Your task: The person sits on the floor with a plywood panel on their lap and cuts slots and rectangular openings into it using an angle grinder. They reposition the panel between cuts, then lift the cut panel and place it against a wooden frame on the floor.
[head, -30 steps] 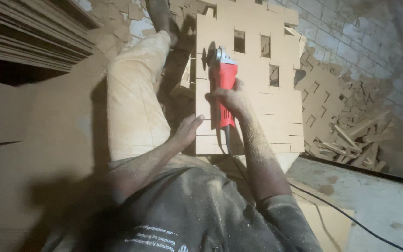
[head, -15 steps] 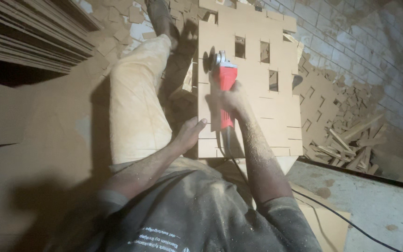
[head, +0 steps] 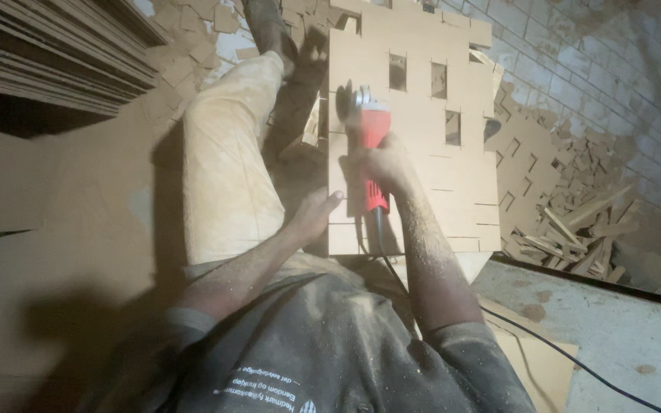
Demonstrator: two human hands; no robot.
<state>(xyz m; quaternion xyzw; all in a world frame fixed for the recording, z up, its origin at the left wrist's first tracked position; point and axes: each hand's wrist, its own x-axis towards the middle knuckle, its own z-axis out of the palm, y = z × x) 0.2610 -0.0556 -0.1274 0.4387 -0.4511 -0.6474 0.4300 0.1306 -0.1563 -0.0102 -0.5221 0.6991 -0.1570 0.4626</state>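
Observation:
My right hand (head: 382, 162) grips the body of a red angle grinder (head: 370, 138), whose disc end (head: 348, 99) rests near the left edge of a tan fibreboard panel (head: 453, 176). The panel lies flat and has several rectangular cut-outs and thin slits. My left hand (head: 317, 214) presses on the panel's near left edge, fingers spread. My leg in dusty beige trousers (head: 227, 160) stretches out to the left of the panel. The grinder's black cord (head: 560, 356) trails back past my right arm.
A stack of thin boards (head: 47, 53) lies at the upper left. Offcut scraps and strips (head: 568, 222) are piled to the right against a white brick wall (head: 613, 76). A pale slab (head: 613, 329) sits at the lower right. Small cut squares (head: 193, 30) litter the floor ahead.
The view has shifted slightly. The grinder and both hands hold nearly the same place on the panel.

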